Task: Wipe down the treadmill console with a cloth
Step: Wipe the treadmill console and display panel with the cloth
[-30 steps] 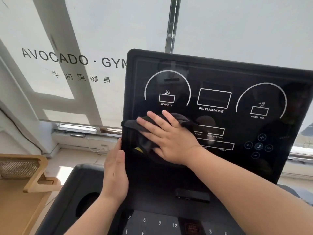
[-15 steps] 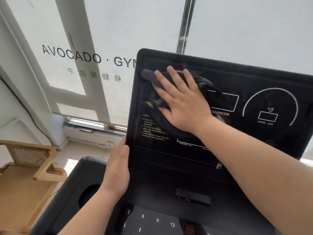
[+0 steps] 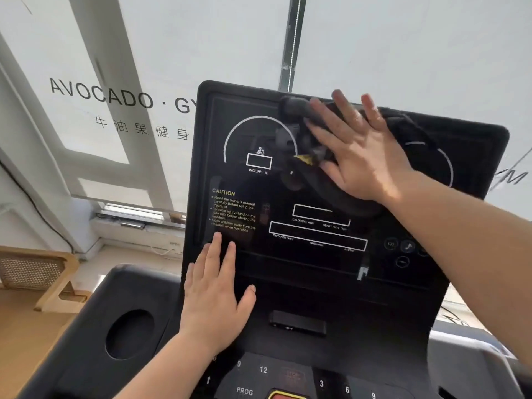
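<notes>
The black treadmill console (image 3: 322,254) fills the middle of the head view, its glossy panel tilted up toward me. A dark cloth (image 3: 296,128) lies bunched against the panel's upper middle, near the top edge. My right hand (image 3: 359,151) presses flat on the cloth with straight, spread fingers. My left hand (image 3: 214,292) rests flat on the panel's lower left, fingertips just below the orange caution text. Part of the cloth is hidden under my right palm.
A round cup holder (image 3: 129,334) sits in the left side tray. Number keys (image 3: 263,370) and a red stop button (image 3: 288,395) lie at the bottom. A wooden chair (image 3: 37,272) stands on the left by the window wall with gym lettering (image 3: 123,96).
My right hand slid the cloth from the panel's upper left toward the upper middle. My left hand left the console's left edge and now lies flat on the panel face.
</notes>
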Demonstrator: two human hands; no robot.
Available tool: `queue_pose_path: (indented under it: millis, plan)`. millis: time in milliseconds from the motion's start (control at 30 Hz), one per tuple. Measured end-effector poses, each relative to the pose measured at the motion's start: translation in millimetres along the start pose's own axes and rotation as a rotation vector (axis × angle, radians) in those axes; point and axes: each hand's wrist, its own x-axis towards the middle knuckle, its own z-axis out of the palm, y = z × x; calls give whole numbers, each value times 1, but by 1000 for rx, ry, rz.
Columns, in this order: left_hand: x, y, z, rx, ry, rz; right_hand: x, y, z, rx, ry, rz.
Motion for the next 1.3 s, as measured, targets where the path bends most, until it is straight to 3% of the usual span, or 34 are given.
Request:
queue_pose_path:
  millis: [133, 200, 433, 600, 800, 967, 1033, 1300]
  plan:
    - [1, 2, 2, 70, -30, -16, 6, -18, 0, -3, 28, 263]
    - [1, 2, 4, 84, -16, -14, -7, -43, 9, 24, 19, 269]
    - [-12, 8, 18, 142, 78, 56, -103, -119, 54, -14, -106, -237]
    - [-15, 23, 25, 208, 66, 135, -113, -73, 52, -67, -89, -399]
    - [-18, 28, 23, 185, 147, 186, -61, 21, 10, 16, 15, 126]
    - [-26, 29, 35, 133, 138, 232, -47, -2, 11, 38, 27, 344]
    - [-30, 29, 41, 121, 117, 231, -55, -25, 18, 34, 20, 298]
    - [-31, 31, 43, 122, 138, 217, -121, -87, 52, -52, -100, -219]
